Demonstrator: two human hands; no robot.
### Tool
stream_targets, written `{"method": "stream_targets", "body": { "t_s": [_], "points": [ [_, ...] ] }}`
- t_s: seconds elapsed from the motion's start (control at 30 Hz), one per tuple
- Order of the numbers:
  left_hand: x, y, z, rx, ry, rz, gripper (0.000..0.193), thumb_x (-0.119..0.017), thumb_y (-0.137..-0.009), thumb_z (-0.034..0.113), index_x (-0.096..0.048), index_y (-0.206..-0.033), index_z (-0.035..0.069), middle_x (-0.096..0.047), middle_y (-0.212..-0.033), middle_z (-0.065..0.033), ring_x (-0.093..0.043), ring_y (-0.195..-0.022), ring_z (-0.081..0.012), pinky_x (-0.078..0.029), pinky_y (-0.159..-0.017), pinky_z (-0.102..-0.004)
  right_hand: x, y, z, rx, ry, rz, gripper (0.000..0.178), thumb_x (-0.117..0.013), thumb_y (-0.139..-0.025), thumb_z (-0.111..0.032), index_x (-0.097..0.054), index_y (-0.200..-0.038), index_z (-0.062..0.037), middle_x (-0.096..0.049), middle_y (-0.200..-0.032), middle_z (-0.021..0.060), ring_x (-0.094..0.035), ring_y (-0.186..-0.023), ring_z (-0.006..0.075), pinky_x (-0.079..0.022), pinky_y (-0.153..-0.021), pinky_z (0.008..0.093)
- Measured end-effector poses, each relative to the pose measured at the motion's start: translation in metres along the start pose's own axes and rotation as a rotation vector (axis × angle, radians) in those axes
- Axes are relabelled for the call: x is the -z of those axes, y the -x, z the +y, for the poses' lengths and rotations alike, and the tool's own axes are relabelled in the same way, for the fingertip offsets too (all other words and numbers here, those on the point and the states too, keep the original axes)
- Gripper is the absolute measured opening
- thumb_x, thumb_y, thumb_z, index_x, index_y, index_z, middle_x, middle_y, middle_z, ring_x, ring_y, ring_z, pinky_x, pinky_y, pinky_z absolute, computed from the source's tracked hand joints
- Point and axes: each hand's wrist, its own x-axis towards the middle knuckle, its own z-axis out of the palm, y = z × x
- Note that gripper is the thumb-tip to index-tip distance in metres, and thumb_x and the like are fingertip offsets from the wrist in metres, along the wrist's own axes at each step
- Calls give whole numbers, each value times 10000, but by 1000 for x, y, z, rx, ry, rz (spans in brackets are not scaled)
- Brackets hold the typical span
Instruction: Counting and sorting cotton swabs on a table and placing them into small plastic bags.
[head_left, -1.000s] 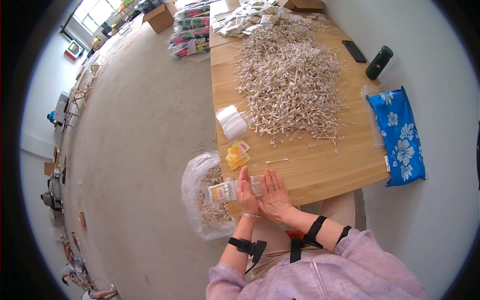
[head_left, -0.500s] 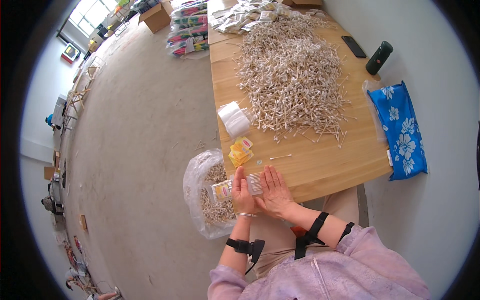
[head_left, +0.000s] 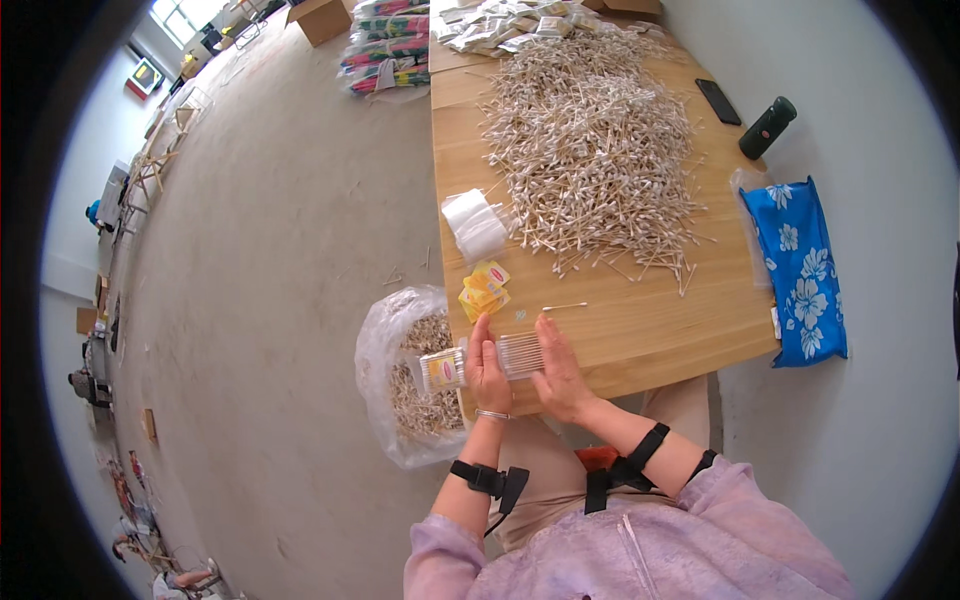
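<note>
Near the table's front edge, my left hand (head_left: 487, 375) rests on edge, fingers straight, across clear plastic packaging. Left of it sticks out a clear packet (head_left: 443, 370) of cotton swabs with a yellow card inside. On its other side lies a row of cotton swabs (head_left: 520, 356) in clear plastic; whether both are one bag is hidden under the hand. My right hand (head_left: 562, 375), open with fingers extended, stands at the row's right end. Just beyond are a stack of yellow cards (head_left: 485, 292) and a single cotton swab (head_left: 566, 305).
A large heap of loose cotton swabs (head_left: 600, 160) covers the table's middle, with filled packets (head_left: 520, 25) behind. Clear bags (head_left: 475, 226) lie at the left edge. A plastic sack of swabs (head_left: 375, 370) stands below left. Phone (head_left: 718, 102), dark green bottle (head_left: 768, 128) and blue floral pack (head_left: 802, 270) line the right.
My right hand has shifted right, off the row of swabs to its end, so more of the row shows. My left hand stays by the packet. The whole view has shifted slightly.
</note>
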Motion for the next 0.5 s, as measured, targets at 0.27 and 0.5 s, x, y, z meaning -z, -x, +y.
{"method": "stream_targets", "body": {
  "t_s": [0.27, 0.5],
  "points": [
    [2, 3, -3, 11, 59, 12, 427, -341, -1019, 207, -370, -1369, -36, -397, -1414, -130, -345, -1336, -201, -242, -1134, -330, 9, -2, 5, 11, 173, 28, 741, -550, -848, -244, -195, -1416, 72, -181, -1486, 254, -158, -1400, 384, -150, -1139, 461],
    [-8, 0, 4, 12, 62, 18, 457, -332, -1020, 251, -364, -1368, -44, -390, -1416, -140, -335, -1341, -209, -230, -1137, -332, -7, 1, -7, 47, 410, -74, 901, -549, -849, -484, -143, -1429, 73, -131, -1502, 247, -101, -1414, 369, -85, -1146, 471]
  ]
}}
